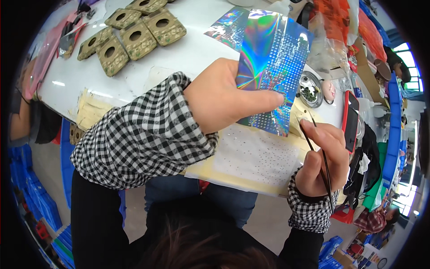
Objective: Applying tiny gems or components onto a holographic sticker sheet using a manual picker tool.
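Observation:
My left hand (219, 96) grips a shiny holographic sheet (271, 49), its thumb lying across the front. Rows of small dots cover the sheet's right and lower parts. In my right hand (329, 154) is a pair of thin dark tweezers (324, 168), tips pointing up close to the sheet's lower right edge. I cannot make out anything between the tips. Beneath the hands lies a white sheet (255, 154) scattered with many tiny dark specks. A round metal dish (320, 87) with small dark green bits sits just right of the holographic sheet.
Several camouflage-patterned pieces with round holes (139, 45) lie at the upper left. A second holographic sheet (227, 28) is behind the held one. To the right are a red-edged phone (351, 116), plastic bags (324, 49) and blue bins (393, 116). Another person's arm (21, 119) shows at far left.

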`<state>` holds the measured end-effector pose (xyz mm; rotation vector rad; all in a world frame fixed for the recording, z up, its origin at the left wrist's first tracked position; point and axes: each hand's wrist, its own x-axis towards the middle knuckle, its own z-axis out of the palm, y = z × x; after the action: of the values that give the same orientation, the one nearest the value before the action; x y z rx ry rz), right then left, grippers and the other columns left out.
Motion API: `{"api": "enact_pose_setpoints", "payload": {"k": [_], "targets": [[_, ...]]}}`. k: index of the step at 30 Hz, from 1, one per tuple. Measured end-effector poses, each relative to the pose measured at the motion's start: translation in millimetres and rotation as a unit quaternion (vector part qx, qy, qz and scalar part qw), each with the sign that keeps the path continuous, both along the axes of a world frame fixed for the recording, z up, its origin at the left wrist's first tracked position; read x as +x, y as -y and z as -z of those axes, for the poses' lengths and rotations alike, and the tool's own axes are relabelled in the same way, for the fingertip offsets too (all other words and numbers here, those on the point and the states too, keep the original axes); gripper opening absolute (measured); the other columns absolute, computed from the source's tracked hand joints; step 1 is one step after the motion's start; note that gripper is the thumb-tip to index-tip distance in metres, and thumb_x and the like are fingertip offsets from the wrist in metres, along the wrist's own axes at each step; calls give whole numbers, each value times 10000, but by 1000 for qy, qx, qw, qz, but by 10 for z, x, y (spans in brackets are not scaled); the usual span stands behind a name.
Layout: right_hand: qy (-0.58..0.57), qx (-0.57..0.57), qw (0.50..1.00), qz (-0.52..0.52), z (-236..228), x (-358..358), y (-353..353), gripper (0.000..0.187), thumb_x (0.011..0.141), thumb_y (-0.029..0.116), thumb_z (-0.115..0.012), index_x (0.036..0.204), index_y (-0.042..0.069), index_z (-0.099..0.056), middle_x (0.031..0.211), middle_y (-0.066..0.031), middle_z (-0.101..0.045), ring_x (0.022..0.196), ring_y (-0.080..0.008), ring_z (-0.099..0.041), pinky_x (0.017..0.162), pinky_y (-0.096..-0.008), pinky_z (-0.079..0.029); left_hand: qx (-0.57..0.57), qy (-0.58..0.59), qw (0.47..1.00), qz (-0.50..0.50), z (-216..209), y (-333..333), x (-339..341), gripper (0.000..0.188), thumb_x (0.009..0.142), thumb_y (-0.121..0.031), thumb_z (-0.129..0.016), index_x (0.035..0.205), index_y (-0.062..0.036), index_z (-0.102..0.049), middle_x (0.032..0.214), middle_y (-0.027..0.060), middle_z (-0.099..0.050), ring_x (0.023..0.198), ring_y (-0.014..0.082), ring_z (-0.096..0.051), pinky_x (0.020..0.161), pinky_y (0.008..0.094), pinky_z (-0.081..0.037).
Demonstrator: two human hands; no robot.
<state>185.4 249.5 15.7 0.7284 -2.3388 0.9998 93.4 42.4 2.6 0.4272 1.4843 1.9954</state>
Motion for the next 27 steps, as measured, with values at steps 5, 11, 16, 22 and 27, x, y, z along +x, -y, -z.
{"api": "enact_pose_setpoints", "payload": {"k": [5, 11, 16, 22, 27], "targets": [[3, 15, 1000, 10, 2, -26, -14, 333, 786, -21, -684, 1109, -9, -604, 1046, -148, -688, 939, -292, -641, 841, -367, -511, 4, 38, 999, 10, -31, -21, 40, 286, 852, -112, -701, 1091, 30, -632, 1010, 79, -688, 898, 120, -645, 821, 269, -508], [18, 28, 999, 12, -34, -31, 17, 354, 776, -52, -689, 1115, -9, -597, 1029, -132, -671, 930, -290, -643, 819, -358, -520, 16, 45, 999, 9, -3, -41, 67, 268, 861, -88, -680, 1099, 26, -632, 1006, 81, -689, 884, 119, -650, 804, 261, -515], [15, 25, 1000, 11, -23, -34, 14, 346, 782, -49, -690, 1112, -10, -591, 1023, -132, -666, 918, -294, -642, 808, -363, -520, 3, 36, 999, 10, -11, -52, 70, 243, 858, -100, -689, 1072, 10, -654, 961, 48, -688, 830, 89, -625, 754, 247, -506], [7, 34, 999, 10, -25, -45, 0, 341, 785, -49, -692, 1109, -17, -592, 1014, -138, -662, 896, -296, -643, 786, -360, -523, 14, 29, 999, 6, -1, -67, 80, 256, 860, -99, -687, 1089, 10, -652, 961, 44, -687, 828, 85, -623, 743, 242, -501], [4, 36, 999, 10, -26, -54, 0, 330, 790, -41, -695, 1104, -28, -593, 1007, -142, -662, 889, -292, -644, 777, -352, -524, 2, 13, 1000, 10, 5, -44, 68, 260, 858, -93, -685, 1097, 3, -651, 967, 45, -686, 837, 82, -622, 742, 244, -504]]}}
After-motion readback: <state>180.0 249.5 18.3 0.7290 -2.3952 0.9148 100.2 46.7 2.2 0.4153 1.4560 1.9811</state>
